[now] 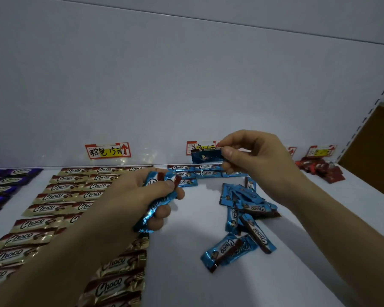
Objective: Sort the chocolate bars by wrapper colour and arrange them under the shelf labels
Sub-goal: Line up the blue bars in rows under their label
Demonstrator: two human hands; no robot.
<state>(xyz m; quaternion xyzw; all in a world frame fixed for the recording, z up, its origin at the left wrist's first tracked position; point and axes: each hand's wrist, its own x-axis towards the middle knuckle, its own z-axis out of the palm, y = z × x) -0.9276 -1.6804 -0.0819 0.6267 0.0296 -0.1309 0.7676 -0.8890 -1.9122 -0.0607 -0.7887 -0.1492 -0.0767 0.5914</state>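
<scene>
Blue bar (205, 156) in right hand (257, 161), blue bunch (156, 207) in left hand (129, 196)

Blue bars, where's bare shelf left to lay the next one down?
Bare shelf lies just before the neat blue rows, between the gold rows and the loose blue pile. Another bare strip runs between that pile and the red bars. The left is crowded with gold rows; the pile itself is a tangle.

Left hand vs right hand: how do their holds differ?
Left hand grips a bunch of blue bars low over the shelf; right hand pinches a single blue bar by one end, raised before a label. Both hold blue wrappers.
</scene>
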